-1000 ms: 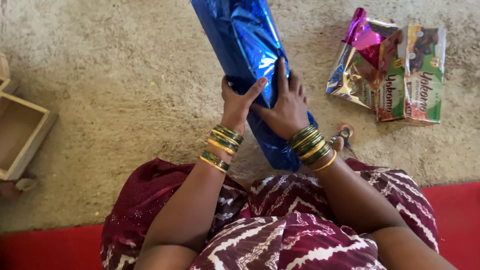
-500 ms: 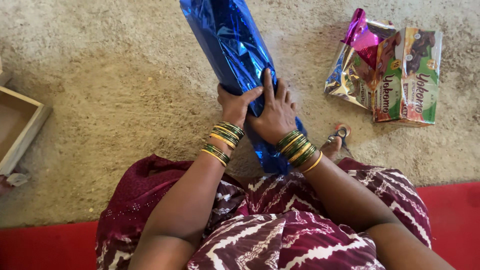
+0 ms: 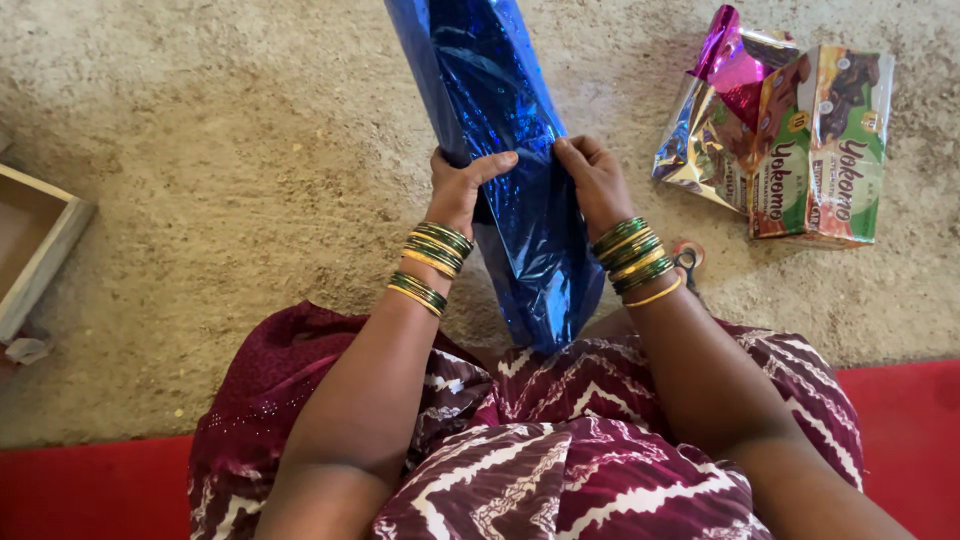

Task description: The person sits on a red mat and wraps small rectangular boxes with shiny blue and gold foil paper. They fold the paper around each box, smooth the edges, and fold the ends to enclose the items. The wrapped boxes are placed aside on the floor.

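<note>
Two hands, left (image 3: 462, 188) and right (image 3: 592, 180), pinch the blue foil wrap (image 3: 505, 150) mid-frame; tug unevenly and it could tear.

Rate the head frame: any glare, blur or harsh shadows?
Head view: sharp and evenly lit, with no motion blur on the left hand or right hand. The blue foil wrap throws speckled glare, as do the foil snack packs. Shadows on the beige carpet are soft. The wooden tray is cropped at the left edge.
</note>
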### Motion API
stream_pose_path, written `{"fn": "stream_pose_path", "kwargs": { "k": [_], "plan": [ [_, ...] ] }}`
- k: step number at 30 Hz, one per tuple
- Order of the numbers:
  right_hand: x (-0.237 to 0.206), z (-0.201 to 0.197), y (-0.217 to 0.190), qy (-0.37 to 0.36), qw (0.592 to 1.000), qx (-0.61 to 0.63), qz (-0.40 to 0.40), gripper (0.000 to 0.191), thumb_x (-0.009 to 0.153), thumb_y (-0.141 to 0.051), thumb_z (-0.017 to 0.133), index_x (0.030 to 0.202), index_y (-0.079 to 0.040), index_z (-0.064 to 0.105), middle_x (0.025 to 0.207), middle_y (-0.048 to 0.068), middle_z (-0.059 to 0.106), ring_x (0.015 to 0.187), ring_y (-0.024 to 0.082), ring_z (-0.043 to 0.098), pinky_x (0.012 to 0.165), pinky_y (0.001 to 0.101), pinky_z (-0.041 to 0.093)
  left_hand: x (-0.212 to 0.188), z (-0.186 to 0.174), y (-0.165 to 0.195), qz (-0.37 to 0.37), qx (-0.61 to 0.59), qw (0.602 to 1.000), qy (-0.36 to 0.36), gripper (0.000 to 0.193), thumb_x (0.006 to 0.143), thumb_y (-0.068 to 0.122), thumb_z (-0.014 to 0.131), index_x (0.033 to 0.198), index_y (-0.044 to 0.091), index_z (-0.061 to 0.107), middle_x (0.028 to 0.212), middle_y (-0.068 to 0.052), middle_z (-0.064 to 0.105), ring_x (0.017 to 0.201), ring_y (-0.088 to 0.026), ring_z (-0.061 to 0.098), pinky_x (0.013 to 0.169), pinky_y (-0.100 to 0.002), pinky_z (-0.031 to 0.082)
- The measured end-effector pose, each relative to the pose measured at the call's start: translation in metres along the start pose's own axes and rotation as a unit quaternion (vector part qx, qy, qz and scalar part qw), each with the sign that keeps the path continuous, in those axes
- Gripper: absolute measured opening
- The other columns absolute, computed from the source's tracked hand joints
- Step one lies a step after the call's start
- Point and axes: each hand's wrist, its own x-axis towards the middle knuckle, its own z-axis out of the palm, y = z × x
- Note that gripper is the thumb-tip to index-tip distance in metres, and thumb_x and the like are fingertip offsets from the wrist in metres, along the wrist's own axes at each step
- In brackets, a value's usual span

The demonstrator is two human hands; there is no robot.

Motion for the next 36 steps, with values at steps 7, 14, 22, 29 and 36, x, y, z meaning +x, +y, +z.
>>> {"fn": "stream_pose_path", "kwargs": {
  "k": [7, 14, 22, 29, 36],
  "plan": [
    [0.018, -0.005, 0.025, -0.021, 0.995, 0.019, -0.095, 0.028, 0.107, -0.028, 0.066, 0.088, -0.009, 0.064, 0.077, -0.01, 0.056, 0.068, 0.0, 0.044, 0.06, 0.0199, 0.039, -0.008, 0.003, 0.007, -0.043, -0.042, 0.998, -0.014, 0.102, 0.058, 0.012, 0.09, 0.14, -0.004, 0.033, 0.124, -0.018, 0.061, 0.11, -0.028, 0.065, 0.095, -0.042, 0.058],
    [0.019, 0.002, 0.039, -0.066, 0.991, 0.101, -0.051, 0.018, 0.107, -0.023, 0.06, 0.109, -0.004, 0.061, 0.088, -0.004, 0.064, 0.077, 0.004, 0.058, 0.068, 0.0199, 0.049, -0.01, 0.0, 0.009, -0.045, -0.033, 0.997, -0.049, 0.101, 0.06, 0.015, 0.088, 0.142, -0.003, 0.033, 0.123, -0.017, 0.062, 0.109, -0.028, 0.066, 0.092, -0.042, 0.058],
    [0.012, 0.002, 0.034, -0.131, 0.97, 0.2, -0.043, 0.034, 0.107, -0.018, 0.054, 0.139, -0.01, 0.05, 0.122, 0.01, 0.063, 0.105, 0.012, 0.067, 0.088, 0.0249, 0.057, -0.014, -0.003, 0.017, -0.008, -0.06, 0.989, -0.135, 0.084, 0.069, 0.014, 0.086, 0.14, -0.004, 0.044, 0.116, -0.013, 0.066, 0.104, -0.025, 0.068, 0.091, -0.04, 0.059],
    [0.009, 0.002, 0.025, -0.1, 0.961, 0.152, -0.206, 0.033, 0.104, -0.004, 0.062, 0.133, -0.009, 0.047, 0.161, 0.006, 0.039, 0.119, 0.012, 0.064, 0.1, 0.0288, 0.055, -0.017, -0.001, 0.018, -0.067, -0.1, 0.983, -0.14, 0.067, 0.072, 0.014, 0.083, 0.132, 0.006, 0.052, 0.111, -0.008, 0.069, 0.099, -0.022, 0.071, 0.086, -0.038, 0.062],
    [-0.008, 0.007, 0.002, -0.092, 0.978, 0.12, -0.141, 0.023, 0.112, -0.014, 0.061, 0.131, -0.002, 0.067, 0.125, 0.007, 0.068, 0.106, 0.009, 0.063, 0.091, 0.0252, 0.052, -0.015, -0.003, 0.021, -0.08, -0.102, 0.978, -0.163, 0.067, 0.074, 0.016, 0.083, 0.132, 0.004, 0.052, 0.109, -0.008, 0.069, 0.097, -0.023, 0.07, 0.083, -0.038, 0.061]
  ]
}}
